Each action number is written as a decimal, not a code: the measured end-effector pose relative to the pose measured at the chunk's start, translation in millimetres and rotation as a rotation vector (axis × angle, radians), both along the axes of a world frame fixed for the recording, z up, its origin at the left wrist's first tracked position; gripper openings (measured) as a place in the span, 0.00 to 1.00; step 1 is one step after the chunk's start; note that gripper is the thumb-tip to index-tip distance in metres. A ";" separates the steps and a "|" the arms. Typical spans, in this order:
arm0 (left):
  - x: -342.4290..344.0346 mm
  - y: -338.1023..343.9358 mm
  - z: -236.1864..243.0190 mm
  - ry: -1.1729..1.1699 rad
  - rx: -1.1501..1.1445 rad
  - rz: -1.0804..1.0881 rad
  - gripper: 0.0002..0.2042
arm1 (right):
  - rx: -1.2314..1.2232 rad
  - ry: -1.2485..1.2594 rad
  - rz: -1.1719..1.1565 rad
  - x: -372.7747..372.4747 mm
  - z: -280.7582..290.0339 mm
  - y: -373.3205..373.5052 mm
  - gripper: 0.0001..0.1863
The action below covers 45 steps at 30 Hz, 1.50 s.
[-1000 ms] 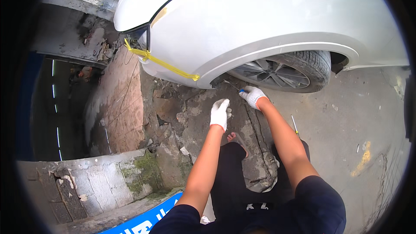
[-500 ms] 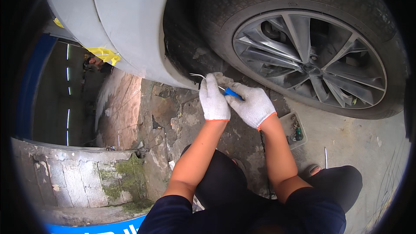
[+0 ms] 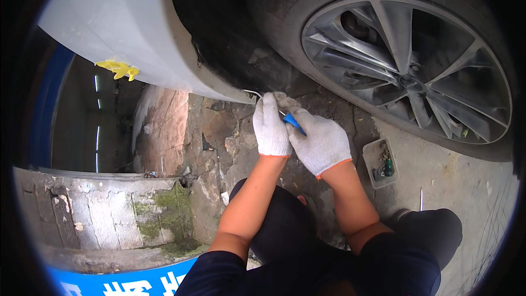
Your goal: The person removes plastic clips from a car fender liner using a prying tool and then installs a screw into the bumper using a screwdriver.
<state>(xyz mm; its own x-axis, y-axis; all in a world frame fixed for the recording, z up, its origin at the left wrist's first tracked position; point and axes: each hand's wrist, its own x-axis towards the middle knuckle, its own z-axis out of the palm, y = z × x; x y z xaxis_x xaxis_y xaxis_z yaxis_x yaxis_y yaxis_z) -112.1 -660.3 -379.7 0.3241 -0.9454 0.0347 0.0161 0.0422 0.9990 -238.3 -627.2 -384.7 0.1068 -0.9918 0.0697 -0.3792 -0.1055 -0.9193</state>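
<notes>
Head view, looking down: two gloved hands work a blue-handled tool (image 3: pixel 294 123) at the lower rear corner of a pale car bumper (image 3: pixel 131 38), just ahead of a front wheel (image 3: pixel 410 81). The tool's long axis slants, its handle toward the lower right and its thin, bent metal tip toward the upper left, right by that bumper corner. The right hand (image 3: pixel 322 138) is closed around the handle. The left hand (image 3: pixel 272 129) has its fingers narrowed about the shaft farther forward; how firmly they press cannot be told.

The fingers hide the middle of the shaft, and the glove covers part of the handle. Whether the tip touches the bumper is hard to make out. The wheel arch (image 3: pixel 211 27) is deep in shadow, and the tyre runs off the upper edge of the picture.

The tyre leans in close on the right of the hands, and the bumper edge bounds them on the left. Yellow tape (image 3: pixel 118 69) clings to the bumper's lower edge. On the ground beside the right forearm sits a clear tray (image 3: pixel 373 156) of small parts, one green; a slim rod (image 3: pixel 421 199) lies near its lower right corner. At left stands a mossy low wall (image 3: pixel 112 214), above a blue sign (image 3: pixel 87 279).
</notes>
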 end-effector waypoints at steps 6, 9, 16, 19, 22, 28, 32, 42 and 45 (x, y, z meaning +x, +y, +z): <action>-4.1 -10.6 6.6 0.027 0.039 0.003 0.15 | -0.007 0.031 -0.078 8.4 4.1 -5.2 0.17; -7.0 -15.7 6.4 0.172 0.032 0.013 0.15 | -0.043 0.039 -0.045 4.0 3.4 -13.4 0.16; -7.8 -8.0 -6.5 0.306 0.013 0.005 0.19 | -0.083 -0.006 -0.082 -23.0 -1.8 -12.9 0.16; 1.9 -15.2 -15.0 0.403 0.070 0.154 0.18 | -0.031 0.056 0.015 -8.9 -3.4 -17.0 0.15; 12.2 -22.0 -21.8 0.330 0.054 0.153 0.17 | 0.006 0.055 0.004 6.4 -4.8 -16.6 0.15; 20.7 -26.7 -23.0 0.324 0.044 0.169 0.16 | -0.038 0.092 -0.054 20.5 -7.2 -12.3 0.19; 22.9 -30.5 -20.3 0.338 0.049 0.161 0.16 | -0.100 0.058 -0.102 27.8 -11.9 -13.6 0.19; 28.7 -35.3 -20.3 0.341 0.046 0.125 0.16 | -0.068 0.068 -0.078 32.5 -17.0 -21.1 0.18; 28.9 -37.2 -20.9 0.365 0.048 0.115 0.16 | -0.075 0.050 -0.082 31.8 -19.2 -22.9 0.18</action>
<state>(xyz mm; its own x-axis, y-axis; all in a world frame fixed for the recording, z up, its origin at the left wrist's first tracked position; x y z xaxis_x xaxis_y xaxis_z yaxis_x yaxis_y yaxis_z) -83.2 -697.5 -400.6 0.4109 -0.8999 -0.1460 0.3693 0.0179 0.9291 -206.4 -650.1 -403.9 0.0307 -0.9895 0.1409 -0.4347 -0.1401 -0.8896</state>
